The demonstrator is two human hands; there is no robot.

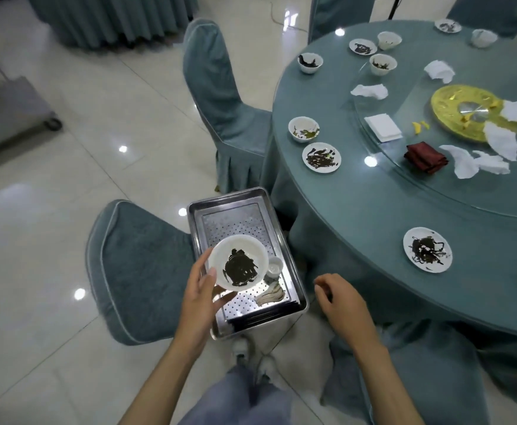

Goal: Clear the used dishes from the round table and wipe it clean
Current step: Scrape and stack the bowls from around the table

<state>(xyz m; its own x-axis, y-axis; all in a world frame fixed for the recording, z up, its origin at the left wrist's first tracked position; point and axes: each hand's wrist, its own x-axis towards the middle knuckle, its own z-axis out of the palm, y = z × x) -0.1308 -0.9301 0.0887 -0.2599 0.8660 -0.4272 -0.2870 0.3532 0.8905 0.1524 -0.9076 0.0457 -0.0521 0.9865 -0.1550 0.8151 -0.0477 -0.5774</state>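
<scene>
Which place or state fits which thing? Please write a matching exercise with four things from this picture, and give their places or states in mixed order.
Things:
1. red cloth
2. right hand
3. small white cup
4. smeared plate nearest the camera

Places or states:
A. stands in the metal tray
B. held by the left hand above the tray
C. lies on the glass turntable
D. holds nothing, fingers loosely curled

Pairs: 1-C, 2-D, 3-A, 4-B
</scene>
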